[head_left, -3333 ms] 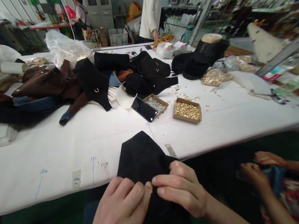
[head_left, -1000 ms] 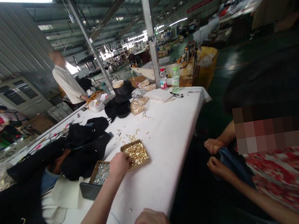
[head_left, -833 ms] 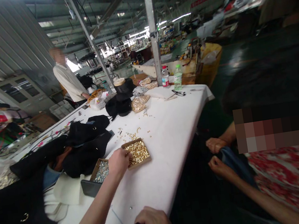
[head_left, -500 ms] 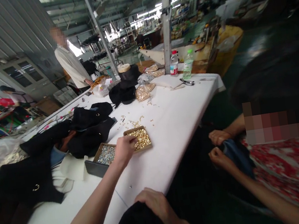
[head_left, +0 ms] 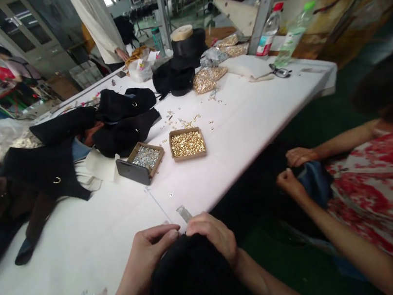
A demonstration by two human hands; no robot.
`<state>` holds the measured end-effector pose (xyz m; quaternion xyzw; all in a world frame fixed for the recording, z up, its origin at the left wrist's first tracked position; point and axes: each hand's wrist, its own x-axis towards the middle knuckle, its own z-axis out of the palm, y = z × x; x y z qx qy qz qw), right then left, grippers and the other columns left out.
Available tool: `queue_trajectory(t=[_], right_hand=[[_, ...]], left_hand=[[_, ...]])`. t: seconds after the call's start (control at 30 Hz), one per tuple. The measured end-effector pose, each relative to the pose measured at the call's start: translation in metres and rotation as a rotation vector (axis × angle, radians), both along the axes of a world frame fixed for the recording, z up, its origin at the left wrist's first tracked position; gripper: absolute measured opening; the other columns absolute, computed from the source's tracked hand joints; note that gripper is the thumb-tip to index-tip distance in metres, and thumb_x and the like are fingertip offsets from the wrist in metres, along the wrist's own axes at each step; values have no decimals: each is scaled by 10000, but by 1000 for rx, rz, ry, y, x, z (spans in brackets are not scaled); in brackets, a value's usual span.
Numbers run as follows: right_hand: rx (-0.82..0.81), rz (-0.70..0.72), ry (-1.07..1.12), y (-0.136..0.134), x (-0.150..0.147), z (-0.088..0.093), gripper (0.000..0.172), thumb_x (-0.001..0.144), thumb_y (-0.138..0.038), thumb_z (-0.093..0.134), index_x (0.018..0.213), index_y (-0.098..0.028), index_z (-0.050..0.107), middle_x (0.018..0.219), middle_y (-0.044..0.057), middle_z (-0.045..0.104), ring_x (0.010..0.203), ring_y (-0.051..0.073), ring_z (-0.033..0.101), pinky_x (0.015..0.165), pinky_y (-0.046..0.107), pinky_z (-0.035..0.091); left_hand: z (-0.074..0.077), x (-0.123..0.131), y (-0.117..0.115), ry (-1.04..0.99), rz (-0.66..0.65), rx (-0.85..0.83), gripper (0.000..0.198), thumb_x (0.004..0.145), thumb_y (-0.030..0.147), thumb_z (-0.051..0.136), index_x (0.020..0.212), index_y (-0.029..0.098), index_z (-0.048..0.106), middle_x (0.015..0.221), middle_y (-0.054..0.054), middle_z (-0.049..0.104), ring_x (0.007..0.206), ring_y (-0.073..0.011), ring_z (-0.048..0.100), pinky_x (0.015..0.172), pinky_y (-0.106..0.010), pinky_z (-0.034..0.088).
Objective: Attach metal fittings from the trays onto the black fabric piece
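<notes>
A piece of black fabric [head_left: 196, 278] lies at the near edge of the white table [head_left: 118, 218], over my lap. My left hand [head_left: 149, 253] is at its top edge with thumb and fingers pinched together; what the pinch holds is too small to see. My right hand [head_left: 211, 234] is curled over the same edge and grips the fabric. Further out on the table stand a cardboard box of gold studs [head_left: 187, 144] and a box of silver studs [head_left: 145, 156], beyond both hands.
Dark fabric pieces [head_left: 120, 129] pile up on the left of the table. Loose studs [head_left: 185, 119], bags of studs [head_left: 208, 79], bottles [head_left: 269, 38] and scissors [head_left: 279, 72] lie further back. A seated person [head_left: 373, 190] at right handles blue cloth. Two people stand at the back.
My left hand has left the box of gold studs and come back to the black fabric's edge beside my right hand. The view has tilted down.
</notes>
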<state>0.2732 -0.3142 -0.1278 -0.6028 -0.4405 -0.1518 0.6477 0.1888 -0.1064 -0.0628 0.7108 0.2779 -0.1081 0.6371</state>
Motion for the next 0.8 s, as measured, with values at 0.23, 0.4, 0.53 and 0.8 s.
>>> queue_trajectory(t=[0.23,0.4,0.53,0.8], right_hand=[[-6,27,-13,-5,-18,14,255,1066,-21,605,1261,-139,718,1108,122,750,1011,231,743,854,375,648],[-5,25,-4,-7,-27,25,236,1079,-32,608,1242,-153,727,1106,105,759,997,221,755,864,377,653],[-10,47,-15,-7,-31,33,188,1092,-64,642,1219,-164,737,1082,89,762,956,210,758,821,358,650],[-69,8,-38,-9,-41,42,187,1120,-116,628,1242,-206,737,1086,83,787,935,216,780,819,366,680]], left_hand=[[11,-34,-18,-121,-15,61,321,947,550,900,1111,280,957,1138,-67,903,1082,-314,811,978,-391,587],[31,-40,-19,-205,-42,32,291,946,541,906,1030,267,957,1074,-73,884,1042,-287,784,958,-367,564],[32,-44,-20,-233,-81,-91,300,965,548,911,1047,263,955,1023,-66,832,1003,-240,721,916,-337,524],[49,-48,-19,-266,-106,-96,332,955,557,909,1032,237,954,1022,-90,835,997,-264,728,929,-361,532]])
